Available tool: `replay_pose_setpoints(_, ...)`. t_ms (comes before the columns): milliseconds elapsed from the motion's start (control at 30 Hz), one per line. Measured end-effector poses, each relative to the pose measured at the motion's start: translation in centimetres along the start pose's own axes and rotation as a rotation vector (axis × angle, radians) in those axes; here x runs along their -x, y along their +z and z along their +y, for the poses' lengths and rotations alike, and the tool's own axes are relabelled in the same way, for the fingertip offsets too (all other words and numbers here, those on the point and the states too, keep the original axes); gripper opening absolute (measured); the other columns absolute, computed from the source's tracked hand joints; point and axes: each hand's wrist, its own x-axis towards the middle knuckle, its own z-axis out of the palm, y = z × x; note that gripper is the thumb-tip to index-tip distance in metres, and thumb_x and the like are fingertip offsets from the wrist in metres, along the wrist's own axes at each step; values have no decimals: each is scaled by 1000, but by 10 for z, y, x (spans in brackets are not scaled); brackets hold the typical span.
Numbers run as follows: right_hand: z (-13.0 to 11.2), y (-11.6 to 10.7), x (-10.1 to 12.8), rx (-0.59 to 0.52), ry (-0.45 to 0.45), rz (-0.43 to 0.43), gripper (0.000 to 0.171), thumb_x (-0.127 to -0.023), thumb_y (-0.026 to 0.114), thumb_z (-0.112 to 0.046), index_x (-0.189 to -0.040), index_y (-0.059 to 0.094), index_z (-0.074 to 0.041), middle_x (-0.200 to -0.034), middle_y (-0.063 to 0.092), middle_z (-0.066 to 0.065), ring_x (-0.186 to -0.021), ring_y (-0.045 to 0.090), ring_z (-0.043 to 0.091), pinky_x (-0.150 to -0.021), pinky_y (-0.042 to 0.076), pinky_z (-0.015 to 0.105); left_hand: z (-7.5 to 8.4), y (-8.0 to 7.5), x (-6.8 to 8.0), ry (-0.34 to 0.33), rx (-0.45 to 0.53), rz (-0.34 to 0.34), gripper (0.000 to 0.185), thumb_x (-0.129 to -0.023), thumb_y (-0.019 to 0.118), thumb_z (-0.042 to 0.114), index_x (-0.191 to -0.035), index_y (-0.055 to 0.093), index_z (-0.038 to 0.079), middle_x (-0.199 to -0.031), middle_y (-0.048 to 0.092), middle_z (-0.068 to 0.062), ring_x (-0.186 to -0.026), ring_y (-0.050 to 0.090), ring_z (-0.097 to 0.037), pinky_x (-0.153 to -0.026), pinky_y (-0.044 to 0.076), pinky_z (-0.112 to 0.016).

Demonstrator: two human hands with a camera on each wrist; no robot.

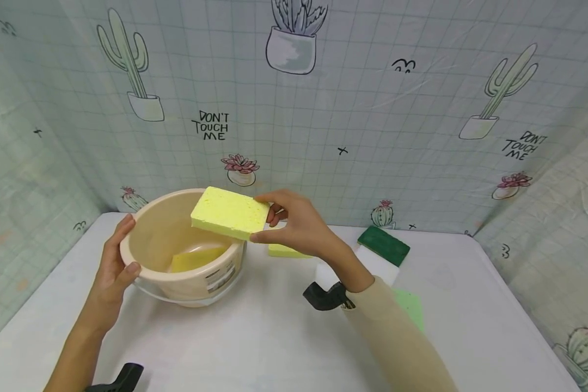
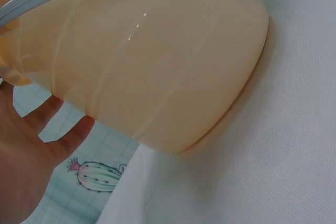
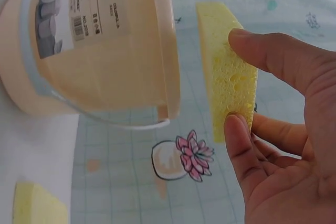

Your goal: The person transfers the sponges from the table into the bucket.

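Note:
My right hand (image 1: 299,222) pinches a yellow sponge (image 1: 229,213) by its right end, between thumb and fingers. It holds the sponge over the right side of the rim of a cream bucket (image 1: 181,283). In the right wrist view the sponge's porous edge (image 3: 233,85) shows between thumb and fingers. My left hand (image 1: 109,272) holds the bucket at its left side, with the thumb near the rim. The left wrist view shows fingers spread against the bucket's wall (image 2: 157,61). A yellow piece (image 1: 196,259) lies inside the bucket, partly hidden by the rim.
Behind my right hand another yellow sponge (image 1: 289,251) lies on the white table (image 1: 235,348). Farther right are a dark green pad (image 1: 384,245), a white sheet (image 1: 378,268) and a light green piece (image 1: 410,307), partly covered by my sleeve. The bucket's handle (image 1: 176,299) hangs down in front.

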Motion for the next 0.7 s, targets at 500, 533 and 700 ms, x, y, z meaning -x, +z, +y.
replay_pose_setpoints(500,-23,35,-42,186,-18,-178,70,-72,84,-28,-132,56,-6,-91,57,-2,-79,55,8,-69,46,17,4,0,1,-69,-148,46,68,-92,48,9,-153,19,19,-158,3,1,-144,9,-21,-96,33,-10)
replay_pose_setpoints(533,-23,37,-44,194,-19,-185,70,-72,84,-28,-132,56,-6,-90,57,-2,-78,54,7,-68,46,16,4,0,1,-70,-157,46,68,-92,48,10,-153,19,20,-159,3,1,-144,9,-21,-96,33,-10)
replay_pose_setpoints(700,-25,47,-48,200,-28,-201,69,-71,86,-26,-129,57,-2,-89,56,0,-76,54,8,-66,46,15,2,0,0,-68,-149,42,68,-92,49,10,-153,19,19,-159,3,1,-144,9,-21,-96,34,-11)
